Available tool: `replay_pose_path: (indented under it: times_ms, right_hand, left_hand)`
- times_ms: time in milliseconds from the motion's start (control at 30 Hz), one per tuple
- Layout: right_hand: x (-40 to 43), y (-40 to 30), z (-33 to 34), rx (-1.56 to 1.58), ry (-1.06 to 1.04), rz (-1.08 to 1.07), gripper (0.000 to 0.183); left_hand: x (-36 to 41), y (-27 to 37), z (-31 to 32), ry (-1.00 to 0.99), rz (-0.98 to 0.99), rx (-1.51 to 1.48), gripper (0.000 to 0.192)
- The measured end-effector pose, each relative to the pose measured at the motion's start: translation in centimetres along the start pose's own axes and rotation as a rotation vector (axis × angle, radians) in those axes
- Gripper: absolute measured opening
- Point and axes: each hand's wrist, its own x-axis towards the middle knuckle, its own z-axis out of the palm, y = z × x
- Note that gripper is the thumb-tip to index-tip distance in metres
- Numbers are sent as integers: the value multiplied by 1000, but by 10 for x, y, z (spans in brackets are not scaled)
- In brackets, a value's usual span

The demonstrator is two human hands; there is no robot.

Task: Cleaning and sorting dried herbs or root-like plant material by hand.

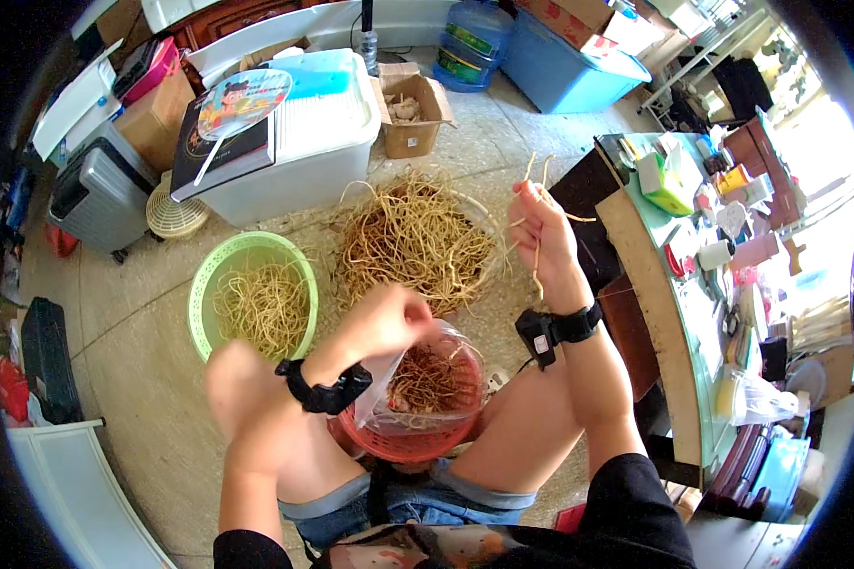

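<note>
My right hand (546,235) is raised at the right, pinching several thin pale roots (539,263) that stick out above and below the fingers. My left hand (384,318), slightly blurred, has curled fingers above the rim of a red plastic basket (416,448); whether it holds anything cannot be made out. A clear plastic bag lines this basket between my knees, with dark brown root scraps (427,384) inside. Beyond it, a large heap of long yellowish roots (420,238) lies on the floor. To the left, a green plastic basket (198,299) holds paler, cleaner-looking roots (263,306).
At the right stands a cluttered glass-topped desk (644,235). Behind the heap are a lidded plastic storage box (306,171), an open cardboard box (410,140), a water jug (472,46) and a blue bin (559,75). A grey suitcase (103,195) stands at the left.
</note>
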Motion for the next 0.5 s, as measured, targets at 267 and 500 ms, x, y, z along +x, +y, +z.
replay_pose_path:
  times_ms: [267, 500]
  right_hand:
    - [-18, 45, 42, -453, -48, 156, 13]
    - [-18, 38, 46, -297, -166, 227, 23]
  left_hand:
    - [16, 8, -9, 461, 286, -109, 44]
    - [12, -2, -8, 45, 45, -463, 33]
